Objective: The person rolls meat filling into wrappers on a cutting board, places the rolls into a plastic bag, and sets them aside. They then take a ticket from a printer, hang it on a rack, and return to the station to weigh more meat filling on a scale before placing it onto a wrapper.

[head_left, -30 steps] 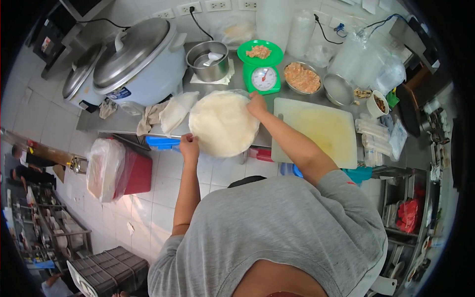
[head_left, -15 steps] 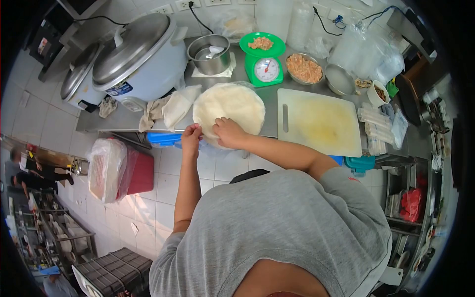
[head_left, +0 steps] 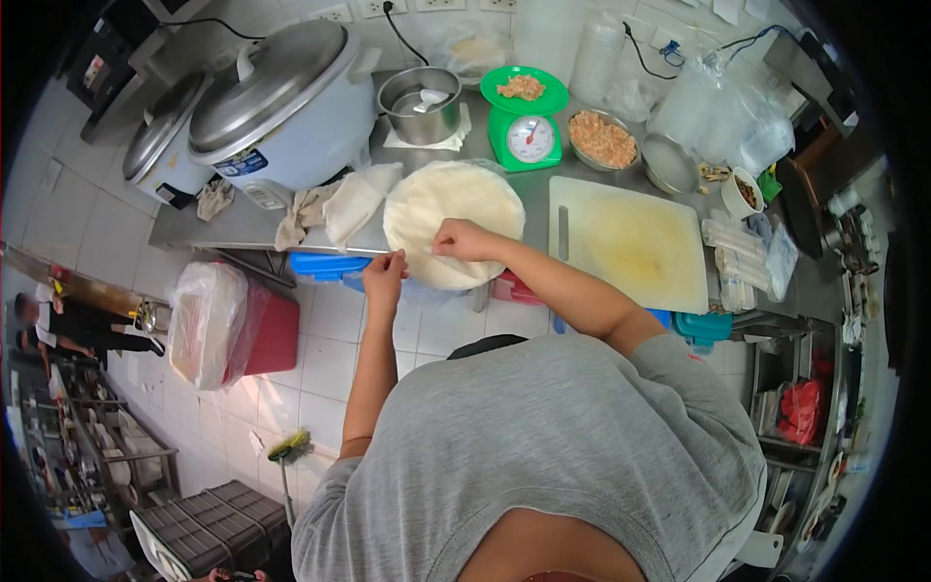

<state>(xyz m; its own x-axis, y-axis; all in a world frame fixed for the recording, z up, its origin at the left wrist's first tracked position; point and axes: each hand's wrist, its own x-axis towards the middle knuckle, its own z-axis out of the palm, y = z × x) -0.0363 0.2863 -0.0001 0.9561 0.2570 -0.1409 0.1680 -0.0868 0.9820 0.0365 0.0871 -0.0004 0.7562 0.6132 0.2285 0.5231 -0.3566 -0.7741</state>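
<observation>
A stack of thin, pale round wrappers (head_left: 456, 199) lies at the counter's front edge, its near side overhanging slightly. At its near left rim my left hand (head_left: 385, 274) is closed in a pinch on the edge of a wrapper. My right hand (head_left: 465, 240) rests over the near middle of the stack, fingers drawn together and apparently pinching the top sheet; its fingertips are partly hidden. Just left of the stack is a folded white cloth (head_left: 357, 206). To the right lies a white cutting board (head_left: 630, 238) with a yellowish stain.
Behind the stack stand a steel pot (head_left: 420, 116), a green scale (head_left: 527, 141) with minced meat on its pan, and a bowl of minced meat (head_left: 603, 141). Large rice cookers (head_left: 281, 107) fill the left. A red bin (head_left: 270, 335) and a broom (head_left: 289, 446) are on the floor.
My right hand's fingers have gone from spread on the top wrapper to drawn together, and the hand has lifted slightly. My left hand stays near the rim. The view has shifted a little.
</observation>
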